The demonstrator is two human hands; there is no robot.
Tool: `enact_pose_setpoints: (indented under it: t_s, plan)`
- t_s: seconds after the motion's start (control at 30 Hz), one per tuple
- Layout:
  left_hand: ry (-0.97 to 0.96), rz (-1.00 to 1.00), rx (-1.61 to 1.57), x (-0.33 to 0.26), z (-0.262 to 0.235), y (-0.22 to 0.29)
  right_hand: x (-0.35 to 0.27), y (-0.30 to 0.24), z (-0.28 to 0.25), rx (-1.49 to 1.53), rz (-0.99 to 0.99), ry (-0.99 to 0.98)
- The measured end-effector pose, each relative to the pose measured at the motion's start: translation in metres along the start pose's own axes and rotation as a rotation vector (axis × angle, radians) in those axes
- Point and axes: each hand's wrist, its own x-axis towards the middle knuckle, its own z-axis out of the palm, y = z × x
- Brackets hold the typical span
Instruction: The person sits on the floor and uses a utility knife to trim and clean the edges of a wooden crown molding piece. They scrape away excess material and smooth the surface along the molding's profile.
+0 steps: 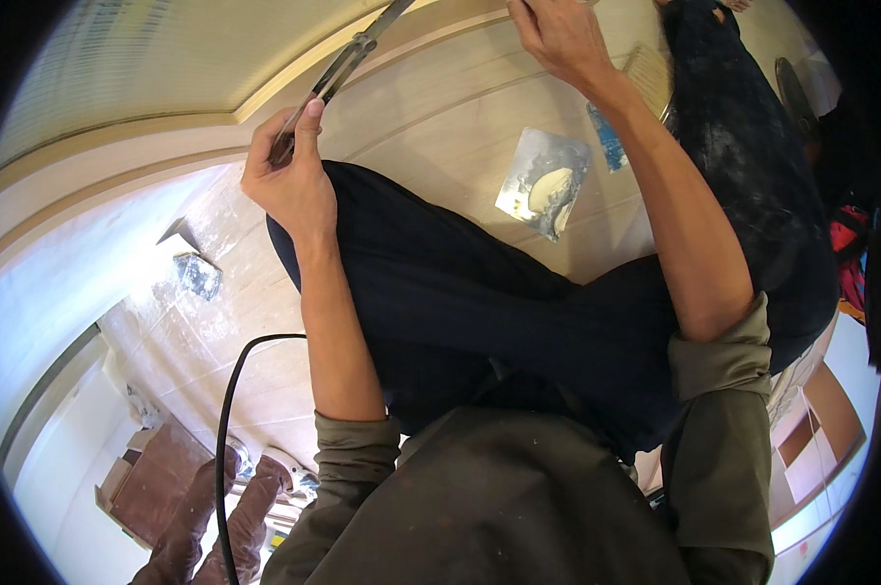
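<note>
My left hand (291, 180) is closed around the lower end of a long, narrow metal tool (348, 60). The tool has a slotted middle and a collar-like joint, and it slants up to the right past the top edge. Its exact kind is not clear. At the top, my right hand (564, 44) has its fingers curled in, partly cut off by the frame edge; whatever they hold is hidden. Below that hand, a square metal plate (518, 192) lies on the floor with a cream-coloured lump of paste (551, 191) and grey smears on it.
A frosted panel (157, 58) in a pale wooden frame (240, 112) stands ahead on the left. Beside my right forearm lie a blue object (608, 138) and a pale-bristled brush (647, 73). A black cable (228, 409) curves at left. Another person's brown-trousered legs (250, 512) stand behind left.
</note>
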Motion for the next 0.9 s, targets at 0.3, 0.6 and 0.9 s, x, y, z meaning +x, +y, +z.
enact_pose_setpoints:
  t_s: [0.3, 0.6, 0.9]
  plan:
    - [0.005, 0.003, -0.002, 0.001, 0.001, -0.001, 0.024, -0.014, 0.004, 0.264, 0.074, 0.044]
    - [-0.011, 0.009, 0.022, 0.000, 0.000, -0.002, 0.021, -0.003, 0.001, 0.338, 0.058, 0.038]
    - [-0.126, -0.106, -0.002, 0.000, 0.011, -0.001, 0.006, -0.024, 0.005, 0.544, 0.752, 0.163]
